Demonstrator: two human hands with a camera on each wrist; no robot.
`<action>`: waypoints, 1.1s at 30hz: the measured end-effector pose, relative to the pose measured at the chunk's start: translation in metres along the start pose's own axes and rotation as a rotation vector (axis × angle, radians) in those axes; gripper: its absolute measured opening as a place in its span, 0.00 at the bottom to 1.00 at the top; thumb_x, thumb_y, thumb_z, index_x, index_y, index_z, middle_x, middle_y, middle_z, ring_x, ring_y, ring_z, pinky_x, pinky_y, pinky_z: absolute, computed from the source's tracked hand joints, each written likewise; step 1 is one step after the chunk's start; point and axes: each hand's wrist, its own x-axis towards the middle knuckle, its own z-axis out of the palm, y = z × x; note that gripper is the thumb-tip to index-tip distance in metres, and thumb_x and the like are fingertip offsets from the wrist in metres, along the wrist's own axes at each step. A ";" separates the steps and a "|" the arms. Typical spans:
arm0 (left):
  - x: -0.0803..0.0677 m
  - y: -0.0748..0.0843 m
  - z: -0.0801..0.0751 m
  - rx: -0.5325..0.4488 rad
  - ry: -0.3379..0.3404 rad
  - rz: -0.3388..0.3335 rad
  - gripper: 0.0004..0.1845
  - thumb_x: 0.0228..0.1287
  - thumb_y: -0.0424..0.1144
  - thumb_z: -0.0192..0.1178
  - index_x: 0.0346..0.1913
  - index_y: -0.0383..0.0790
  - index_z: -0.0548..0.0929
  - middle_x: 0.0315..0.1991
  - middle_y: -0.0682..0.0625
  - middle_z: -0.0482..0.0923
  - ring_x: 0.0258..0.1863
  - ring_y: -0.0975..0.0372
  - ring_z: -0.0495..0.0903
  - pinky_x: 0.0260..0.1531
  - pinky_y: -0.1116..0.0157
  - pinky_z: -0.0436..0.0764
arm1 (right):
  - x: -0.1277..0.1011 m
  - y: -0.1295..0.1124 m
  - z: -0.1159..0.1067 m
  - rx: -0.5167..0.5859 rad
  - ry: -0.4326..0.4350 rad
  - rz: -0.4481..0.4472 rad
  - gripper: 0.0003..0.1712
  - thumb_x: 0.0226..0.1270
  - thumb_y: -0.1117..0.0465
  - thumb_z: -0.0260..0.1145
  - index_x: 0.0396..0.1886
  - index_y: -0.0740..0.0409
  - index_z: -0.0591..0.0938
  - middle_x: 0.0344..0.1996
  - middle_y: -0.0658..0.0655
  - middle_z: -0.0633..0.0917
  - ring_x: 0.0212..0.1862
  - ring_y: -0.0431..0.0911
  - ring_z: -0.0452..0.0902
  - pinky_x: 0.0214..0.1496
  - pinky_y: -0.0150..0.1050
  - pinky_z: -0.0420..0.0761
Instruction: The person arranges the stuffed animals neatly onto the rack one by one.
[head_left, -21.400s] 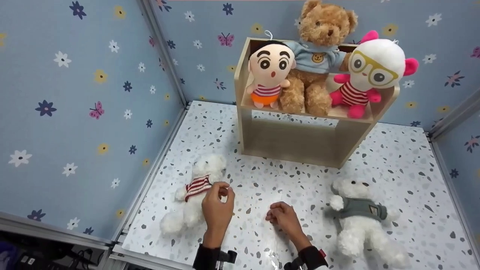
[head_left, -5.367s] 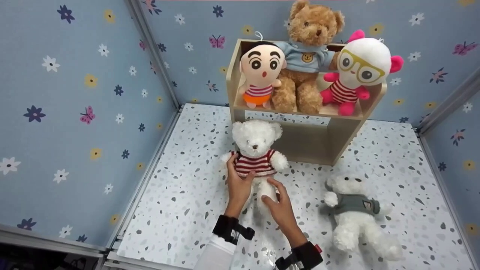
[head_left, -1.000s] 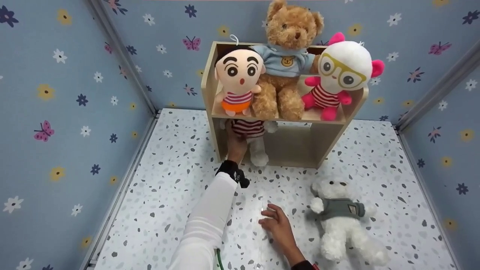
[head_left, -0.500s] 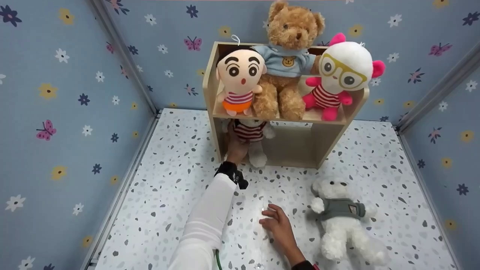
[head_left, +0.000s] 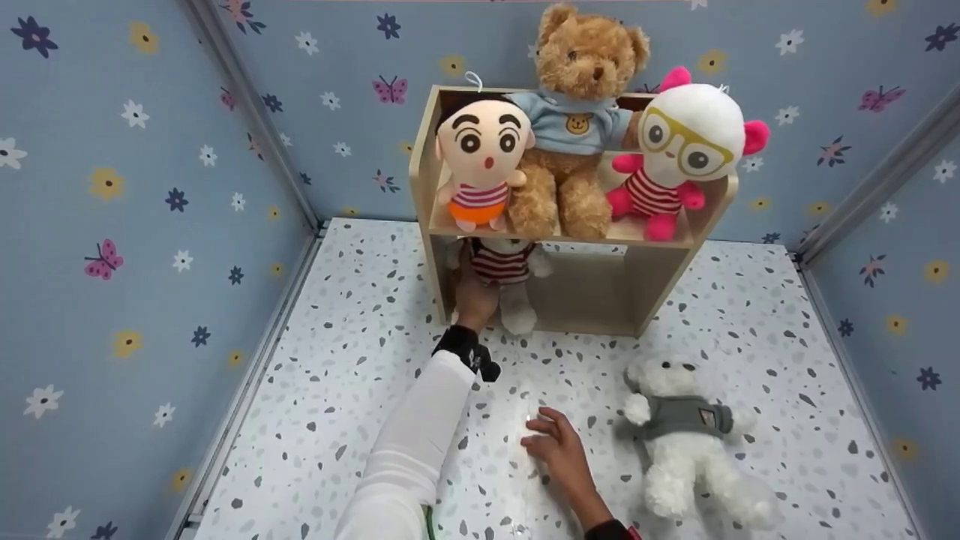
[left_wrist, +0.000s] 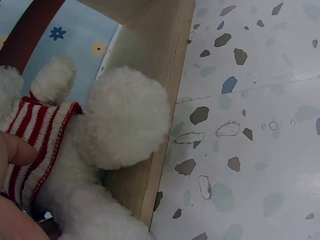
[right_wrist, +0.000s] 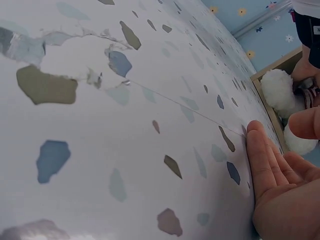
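Note:
A white teddy bear point(head_left: 517, 309) in a red-and-white striped sweater sits in the lower left compartment of the wooden shelf unit point(head_left: 589, 300). My left hand point(head_left: 477, 298) grips it at its side, thumb across the sweater front. The upper board hides most of the bear's head. In the left wrist view, the bear's feet point(left_wrist: 131, 117) lie near the compartment's front edge. My right hand point(head_left: 561, 454) rests on the speckled tabletop, fingers loosely bent, holding nothing. To its right lies another white teddy bear point(head_left: 694, 457) in a grey-green shirt, on its back.
On the top shelf sit a boy doll point(head_left: 484, 161), a brown teddy bear point(head_left: 577, 142) in a blue top, and a pink-and-white plush point(head_left: 675, 150) with yellow glasses. Flowered walls point(head_left: 142, 262) enclose the tabletop point(head_left: 352, 330) at left, back and right.
The striped-sweater bear has gone from lying at the left of the tabletop into the lower compartment. In the last second it tilted slightly, showing its muzzle. The right hand stays nearly still.

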 end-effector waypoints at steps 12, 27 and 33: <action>-0.029 0.010 -0.008 0.009 0.027 -0.015 0.44 0.61 0.33 0.60 0.75 0.38 0.47 0.70 0.39 0.62 0.66 0.51 0.68 0.65 0.54 0.68 | -0.004 -0.005 0.002 0.002 -0.009 -0.035 0.31 0.66 0.69 0.56 0.68 0.66 0.62 0.56 0.72 0.76 0.49 0.58 0.82 0.52 0.45 0.81; -0.101 0.024 -0.013 -0.144 -0.202 0.048 0.09 0.65 0.34 0.57 0.47 0.41 0.81 0.40 0.49 0.81 0.40 0.62 0.81 0.42 0.65 0.79 | -0.015 -0.018 0.004 0.030 -0.044 -0.045 0.30 0.66 0.72 0.53 0.68 0.69 0.61 0.58 0.76 0.73 0.52 0.63 0.79 0.53 0.46 0.81; -0.150 0.018 -0.009 -0.192 -0.288 0.042 0.07 0.65 0.34 0.58 0.43 0.46 0.81 0.34 0.52 0.82 0.33 0.66 0.80 0.35 0.68 0.78 | -0.006 -0.001 0.002 0.015 -0.039 -0.054 0.29 0.67 0.70 0.53 0.68 0.66 0.62 0.58 0.72 0.75 0.50 0.55 0.82 0.53 0.44 0.81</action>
